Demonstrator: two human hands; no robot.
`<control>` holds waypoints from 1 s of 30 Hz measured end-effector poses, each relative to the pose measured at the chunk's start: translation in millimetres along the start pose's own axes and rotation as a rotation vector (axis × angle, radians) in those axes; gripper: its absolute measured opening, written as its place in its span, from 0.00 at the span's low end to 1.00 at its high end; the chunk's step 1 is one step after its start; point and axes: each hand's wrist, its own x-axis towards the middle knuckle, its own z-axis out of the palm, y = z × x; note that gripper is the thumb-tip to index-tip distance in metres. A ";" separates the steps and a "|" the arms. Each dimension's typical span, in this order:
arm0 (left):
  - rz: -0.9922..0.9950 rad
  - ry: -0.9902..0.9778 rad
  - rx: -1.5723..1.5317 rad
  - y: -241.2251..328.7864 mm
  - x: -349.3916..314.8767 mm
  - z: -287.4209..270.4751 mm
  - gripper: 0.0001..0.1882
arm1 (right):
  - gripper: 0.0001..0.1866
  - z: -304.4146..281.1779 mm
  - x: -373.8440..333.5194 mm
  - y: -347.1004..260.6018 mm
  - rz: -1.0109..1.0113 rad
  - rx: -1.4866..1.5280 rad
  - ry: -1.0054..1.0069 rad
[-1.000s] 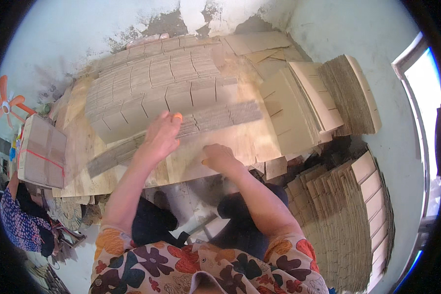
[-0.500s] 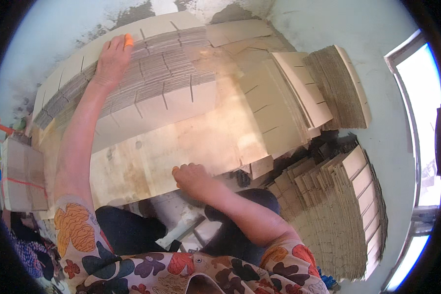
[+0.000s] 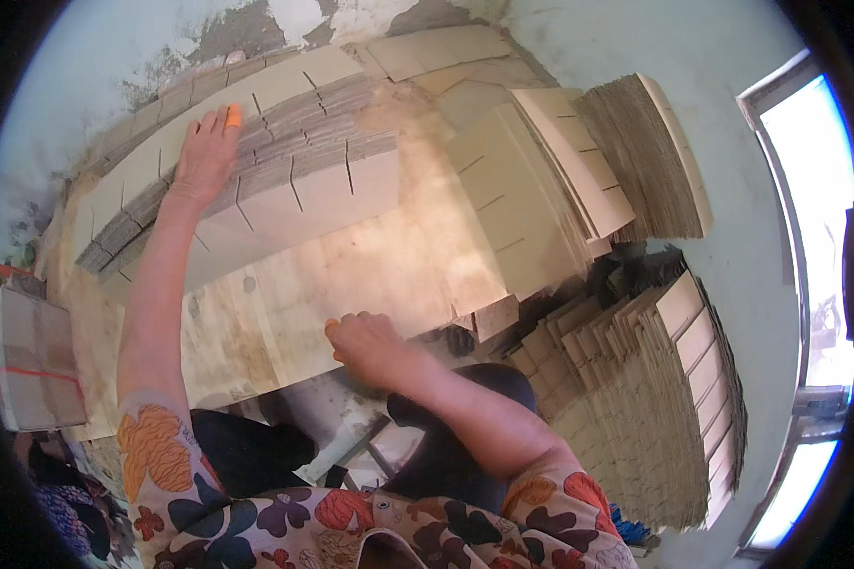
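Note:
A long row of cardboard strips [image 3: 318,102] with slots cut into them stands on edge on a pale wooden table [image 3: 408,270]. My left hand [image 3: 207,159] reaches out to its far side, with the fingers hooked over the top of the farthest strip. An orange finger cover [image 3: 232,117] sits on one of its digits. Close to the table's front edge, my right hand [image 3: 370,349] is curled closed, slightly blurred. It too has a bit of orange at a fingertip, and whatever its fingers may hold is hidden.
Behind the row, more strips [image 3: 185,93] lean by the stained wall. Flat slotted sheets [image 3: 493,185] lie on the right, beside an upright stack [image 3: 626,156]. A large pile of cardboard [image 3: 626,427] stands lower right. A carton [image 3: 38,365] is at the left edge.
The row's far side has come nearer to me along with my left hand, uncovering strips behind it. My right hand stays near the table edge. The view has shifted slightly.

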 end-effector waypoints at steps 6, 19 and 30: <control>-0.025 -0.242 -0.276 -9.0 10.6 -58.3 0.37 | 0.15 -41.9 -5.5 30.1 0.105 0.070 0.177; -0.214 0.109 -0.615 65.1 -87.3 -82.6 0.25 | 0.53 -85.0 -93.9 187.7 1.013 -0.317 0.606; -0.455 0.339 -0.663 93.2 -119.0 -53.1 0.20 | 0.49 -64.5 -113.9 228.9 0.754 -0.594 0.592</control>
